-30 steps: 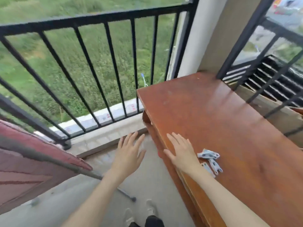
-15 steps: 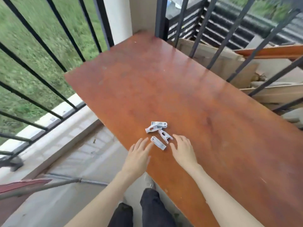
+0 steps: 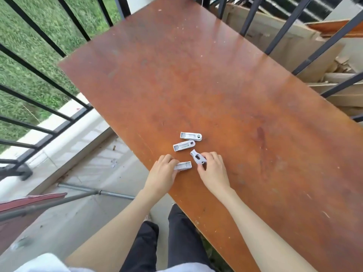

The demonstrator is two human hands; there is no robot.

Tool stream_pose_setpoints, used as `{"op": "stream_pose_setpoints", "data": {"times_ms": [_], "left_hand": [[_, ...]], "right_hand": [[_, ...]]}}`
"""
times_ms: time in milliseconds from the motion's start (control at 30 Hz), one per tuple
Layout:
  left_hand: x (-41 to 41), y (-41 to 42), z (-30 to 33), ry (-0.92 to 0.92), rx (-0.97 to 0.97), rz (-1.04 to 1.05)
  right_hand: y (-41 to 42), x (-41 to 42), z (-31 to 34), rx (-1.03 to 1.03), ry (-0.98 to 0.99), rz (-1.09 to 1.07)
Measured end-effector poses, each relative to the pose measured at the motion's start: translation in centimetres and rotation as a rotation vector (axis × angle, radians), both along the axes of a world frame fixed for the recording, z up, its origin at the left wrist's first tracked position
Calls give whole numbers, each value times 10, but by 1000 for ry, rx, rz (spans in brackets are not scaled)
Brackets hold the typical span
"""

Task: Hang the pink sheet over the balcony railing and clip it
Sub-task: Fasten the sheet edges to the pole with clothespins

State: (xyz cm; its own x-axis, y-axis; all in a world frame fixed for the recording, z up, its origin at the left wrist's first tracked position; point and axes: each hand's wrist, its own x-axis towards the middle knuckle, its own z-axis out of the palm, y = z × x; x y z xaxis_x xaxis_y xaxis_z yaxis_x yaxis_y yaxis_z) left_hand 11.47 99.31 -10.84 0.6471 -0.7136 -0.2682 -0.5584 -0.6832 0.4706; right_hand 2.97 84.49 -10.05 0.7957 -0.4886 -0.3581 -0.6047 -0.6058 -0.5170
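Observation:
Several white plastic clips lie on a reddish-brown wooden table (image 3: 216, 85). My left hand (image 3: 164, 171) has its fingers closed on the nearest clip (image 3: 184, 166) at the table's near edge. My right hand (image 3: 213, 167) pinches a second clip (image 3: 197, 157) just beside it. Two more clips (image 3: 191, 136) (image 3: 183, 145) rest untouched a little farther out. The black balcony railing (image 3: 39, 73) runs along the left. A reddish-pink piece of cloth (image 3: 33, 200) shows at the lower left edge, mostly out of view.
A grey metal pole (image 3: 82, 195) lies across the concrete floor (image 3: 78, 218) at lower left. Behind the table on the right, more black bars (image 3: 334, 38) fence off stacked cardboard and wood scraps (image 3: 294, 36). My dark trouser legs (image 3: 163, 244) are below.
The view has swung right from the railing onto the table. Both hands moved forward from open above the table edge and closed on one clip each.

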Motion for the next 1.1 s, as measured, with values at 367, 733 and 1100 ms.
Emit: {"op": "stream_pose_setpoints", "data": {"times_ms": [367,733,1100], "left_hand": [[36,132,81,420,-248,431],[85,361,179,138,-604,924],[56,510,249,15,-673,1181]], "right_hand": [[138,71,94,649,-97,-247],[376,184,168,915,-151,170],[529,214,228,914,-164,671]]}}
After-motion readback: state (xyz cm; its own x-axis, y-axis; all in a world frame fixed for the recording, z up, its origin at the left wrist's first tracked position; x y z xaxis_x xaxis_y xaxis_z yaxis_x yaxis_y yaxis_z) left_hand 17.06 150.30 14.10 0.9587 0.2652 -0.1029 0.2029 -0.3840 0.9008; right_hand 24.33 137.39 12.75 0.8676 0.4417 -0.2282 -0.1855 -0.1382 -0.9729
